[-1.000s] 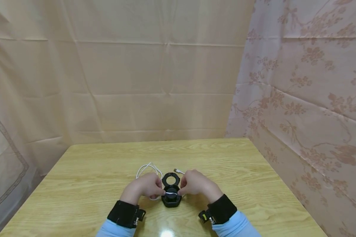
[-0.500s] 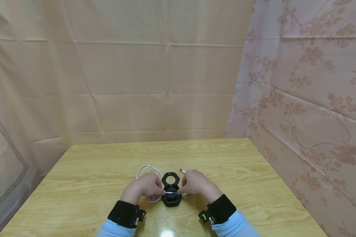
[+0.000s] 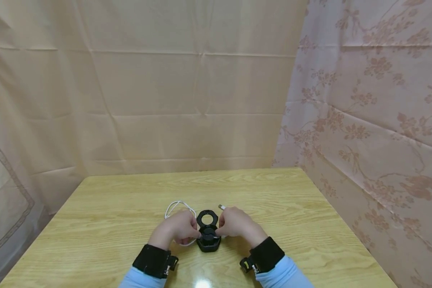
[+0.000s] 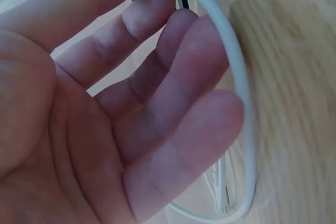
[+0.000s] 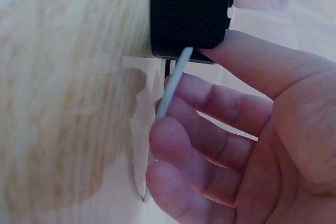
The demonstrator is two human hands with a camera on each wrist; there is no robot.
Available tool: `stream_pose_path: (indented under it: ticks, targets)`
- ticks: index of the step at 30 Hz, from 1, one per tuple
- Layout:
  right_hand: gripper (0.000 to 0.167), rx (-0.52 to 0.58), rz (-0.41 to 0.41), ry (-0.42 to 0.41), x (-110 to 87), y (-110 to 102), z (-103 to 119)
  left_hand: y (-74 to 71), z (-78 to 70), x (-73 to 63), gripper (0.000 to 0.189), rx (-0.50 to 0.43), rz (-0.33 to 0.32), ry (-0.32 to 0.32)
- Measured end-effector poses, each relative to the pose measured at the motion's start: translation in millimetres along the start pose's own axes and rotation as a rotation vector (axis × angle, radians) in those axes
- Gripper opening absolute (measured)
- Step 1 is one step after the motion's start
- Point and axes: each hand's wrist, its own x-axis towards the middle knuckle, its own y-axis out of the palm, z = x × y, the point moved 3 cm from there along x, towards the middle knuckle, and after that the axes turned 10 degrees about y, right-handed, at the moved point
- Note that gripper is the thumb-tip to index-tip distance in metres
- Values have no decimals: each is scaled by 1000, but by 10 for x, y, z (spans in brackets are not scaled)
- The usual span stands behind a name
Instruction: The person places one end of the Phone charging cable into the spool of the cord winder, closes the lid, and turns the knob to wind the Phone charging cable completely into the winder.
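A small black hexagonal case [image 3: 208, 246] stands on the table, its lid [image 3: 215, 220] with a round window raised at the back. Inside sits a dark round core. At its left side my left hand [image 3: 180, 228] pinches a white USB cable [image 4: 239, 66] near the rim; the cable curves down past the other fingers. Opposite, my right hand [image 3: 236, 225] pinches the same cable [image 5: 176, 82] where it leaves the case, thumb at the case edge. Fingers partly hide both grips. The cable's USB plug [image 3: 221, 207] sticks out beyond the right hand.
A loose loop of the cable [image 3: 170, 209] lies on the wooden table [image 3: 129, 208] behind the left hand. A beige curtain [image 3: 165, 100] hangs behind the table, and a flowered cloth [image 3: 363, 120] hangs along the right.
The white stretch of cable across the case has sunk down and hardly shows now. The USB plug shifted right and partly behind the right hand. The loop at left drew in slightly.
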Motion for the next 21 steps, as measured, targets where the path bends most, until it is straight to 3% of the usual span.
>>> stream_pose_path:
  ticks: [10, 16, 21]
  targets:
    - [19, 83, 24, -47, -52, -148, -29, -34, -24, -22, 23, 21, -15, 26]
    - [16, 101, -33, -74, -87, -269, -33, -80, -61, -48, 23, 33, -39, 74]
    - [25, 129, -58, -75, -110, -358, -51, -160, -86, -52, 21, 73, -90, 124]
